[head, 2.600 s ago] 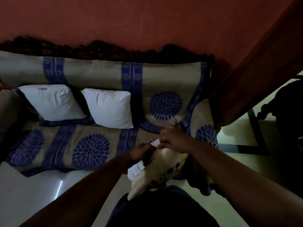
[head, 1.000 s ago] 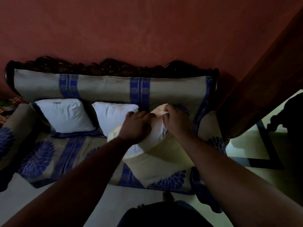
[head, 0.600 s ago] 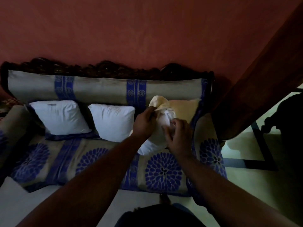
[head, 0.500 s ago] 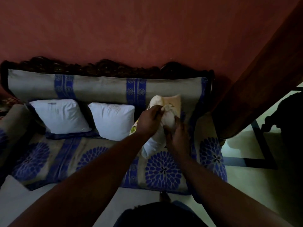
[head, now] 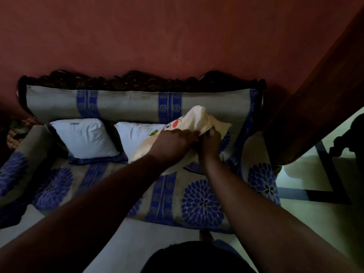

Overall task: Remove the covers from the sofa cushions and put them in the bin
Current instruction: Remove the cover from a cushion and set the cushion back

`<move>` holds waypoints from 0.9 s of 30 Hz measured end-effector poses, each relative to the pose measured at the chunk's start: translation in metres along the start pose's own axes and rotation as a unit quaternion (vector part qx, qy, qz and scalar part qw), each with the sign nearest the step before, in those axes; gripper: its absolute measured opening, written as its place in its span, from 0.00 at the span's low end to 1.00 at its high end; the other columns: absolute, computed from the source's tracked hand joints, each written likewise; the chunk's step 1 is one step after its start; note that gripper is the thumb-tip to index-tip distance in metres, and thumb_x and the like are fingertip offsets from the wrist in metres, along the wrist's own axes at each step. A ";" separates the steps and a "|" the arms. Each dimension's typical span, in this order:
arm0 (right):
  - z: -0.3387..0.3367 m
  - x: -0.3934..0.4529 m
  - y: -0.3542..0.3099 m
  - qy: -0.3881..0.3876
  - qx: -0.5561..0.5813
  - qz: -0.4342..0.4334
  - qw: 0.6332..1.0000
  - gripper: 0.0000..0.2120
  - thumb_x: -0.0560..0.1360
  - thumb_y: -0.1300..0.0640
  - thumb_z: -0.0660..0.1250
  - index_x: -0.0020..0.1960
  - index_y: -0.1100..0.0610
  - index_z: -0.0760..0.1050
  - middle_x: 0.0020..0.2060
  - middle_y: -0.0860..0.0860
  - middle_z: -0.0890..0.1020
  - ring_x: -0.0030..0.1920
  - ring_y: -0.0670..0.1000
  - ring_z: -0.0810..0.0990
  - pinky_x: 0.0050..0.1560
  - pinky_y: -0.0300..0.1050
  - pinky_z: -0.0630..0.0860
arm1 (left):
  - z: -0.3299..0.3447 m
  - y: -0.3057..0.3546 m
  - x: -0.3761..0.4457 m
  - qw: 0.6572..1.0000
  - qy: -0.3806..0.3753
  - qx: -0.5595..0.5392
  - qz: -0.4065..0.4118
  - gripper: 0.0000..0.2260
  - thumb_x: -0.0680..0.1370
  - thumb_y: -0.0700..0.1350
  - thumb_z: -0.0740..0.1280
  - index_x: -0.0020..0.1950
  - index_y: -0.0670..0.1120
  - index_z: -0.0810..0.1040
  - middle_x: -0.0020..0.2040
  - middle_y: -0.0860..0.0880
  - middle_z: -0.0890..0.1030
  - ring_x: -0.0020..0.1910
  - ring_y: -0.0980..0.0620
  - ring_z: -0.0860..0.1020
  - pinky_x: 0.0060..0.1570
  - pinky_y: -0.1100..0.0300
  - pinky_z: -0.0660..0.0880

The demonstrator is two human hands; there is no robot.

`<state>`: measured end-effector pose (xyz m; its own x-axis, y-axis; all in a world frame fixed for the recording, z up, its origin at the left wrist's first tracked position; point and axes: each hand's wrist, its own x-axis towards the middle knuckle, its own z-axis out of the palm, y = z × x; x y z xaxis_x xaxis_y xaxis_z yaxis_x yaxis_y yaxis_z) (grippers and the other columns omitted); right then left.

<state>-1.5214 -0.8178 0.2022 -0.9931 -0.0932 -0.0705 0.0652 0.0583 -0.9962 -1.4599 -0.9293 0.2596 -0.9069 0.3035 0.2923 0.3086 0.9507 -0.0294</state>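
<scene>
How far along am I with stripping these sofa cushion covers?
Two bare white cushions already rest against the sofa back. In hand: your left hand and right hand grip the cream patterned cover, apparently mid-removal. Left: finishing it and binning the covers; no bin is in view.

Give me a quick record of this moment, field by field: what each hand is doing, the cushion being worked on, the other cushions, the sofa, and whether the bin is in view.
left hand: left hand grips the cream cover
right hand: right hand pinches the same cover at its edge
cushion in hand: wrapped in the cover, held over the sofa seat; printed with coloured spots
bare cushions: two white cushions lean against the backrest, left of the hands
sofa: sofa with a grey and blue floral throw and a carved dark frame
bin: not in view
</scene>
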 end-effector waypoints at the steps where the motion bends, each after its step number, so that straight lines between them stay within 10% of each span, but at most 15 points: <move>1: 0.003 0.002 -0.009 0.040 0.009 -0.004 0.999 0.07 0.77 0.56 0.67 0.50 0.47 0.83 0.44 0.53 0.86 0.45 0.54 0.84 0.48 0.52 0.80 | 0.006 -0.012 -0.008 0.999 0.010 0.027 -0.034 0.19 0.76 0.43 0.69 0.67 0.49 0.77 0.49 0.46 0.82 0.40 0.43 0.81 0.30 0.53 0.77; 5: 0.012 0.009 -0.037 0.083 0.124 -0.007 0.989 0.18 0.79 0.63 0.63 0.32 0.53 0.72 0.23 0.50 0.71 0.22 0.50 0.67 0.27 0.44 0.65 | 0.015 -0.047 -0.037 0.974 0.034 0.083 -0.209 0.15 0.75 0.42 0.70 0.61 0.45 0.74 0.50 0.42 0.78 0.43 0.38 0.79 0.28 0.51 0.72; 12: 0.000 0.021 -0.068 0.060 0.365 0.091 0.925 0.10 0.80 0.65 0.64 0.41 0.55 0.76 0.26 0.50 0.71 0.25 0.46 0.65 0.26 0.39 0.63 | 0.020 -0.063 -0.036 0.879 0.055 -0.041 -0.471 0.14 0.76 0.51 0.66 0.59 0.49 0.70 0.57 0.43 0.76 0.54 0.36 0.76 0.42 0.46 0.74; 17: -0.026 0.047 -0.060 0.079 0.460 0.150 0.872 0.09 0.82 0.62 0.62 0.46 0.51 0.74 0.28 0.47 0.74 0.31 0.46 0.71 0.29 0.37 0.71 | 0.030 -0.039 -0.035 0.859 0.085 -0.144 -0.485 0.18 0.82 0.45 0.60 0.72 0.52 0.71 0.63 0.44 0.80 0.57 0.37 0.79 0.52 0.48 0.74; 19: -0.028 0.041 -0.055 0.019 0.334 0.107 0.936 0.04 0.82 0.60 0.62 0.54 0.54 0.75 0.38 0.51 0.80 0.36 0.48 0.78 0.34 0.40 0.76 | 0.026 -0.036 -0.031 0.811 0.134 -0.201 -0.532 0.18 0.81 0.44 0.60 0.72 0.51 0.73 0.63 0.41 0.81 0.60 0.38 0.78 0.58 0.49 0.73; 21: -0.026 0.034 -0.036 -0.063 0.086 0.038 0.994 0.19 0.82 0.54 0.64 0.71 0.57 0.67 0.60 0.57 0.79 0.54 0.53 0.81 0.46 0.44 0.79 | 0.025 -0.036 -0.027 0.782 0.158 -0.234 -0.556 0.18 0.82 0.44 0.59 0.71 0.51 0.74 0.62 0.41 0.81 0.61 0.38 0.78 0.59 0.50 0.73; 24: -0.022 0.008 0.007 -0.153 -0.297 -0.164 0.928 0.41 0.76 0.36 0.63 0.82 0.46 0.50 0.80 0.54 0.57 0.78 0.56 0.59 0.72 0.55 0.67 | 0.020 -0.031 -0.016 0.811 0.159 -0.245 -0.506 0.17 0.82 0.44 0.61 0.71 0.51 0.75 0.62 0.44 0.81 0.61 0.42 0.78 0.58 0.54 0.72; 27: -0.008 -0.030 0.031 -0.191 -0.334 -0.250 0.889 0.43 0.75 0.34 0.66 0.82 0.49 0.51 0.82 0.51 0.51 0.81 0.51 0.47 0.79 0.55 0.52 | 0.017 -0.023 -0.004 0.856 0.146 -0.223 -0.443 0.18 0.80 0.42 0.63 0.70 0.49 0.75 0.63 0.45 0.81 0.59 0.43 0.79 0.57 0.54 0.73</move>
<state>-1.4908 -0.8052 0.1740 -0.7686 -0.5960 0.2326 -0.5734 0.4806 -0.6635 -1.4685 -0.9508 0.2432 -0.7519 -0.6144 0.2391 -0.3253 0.6613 0.6760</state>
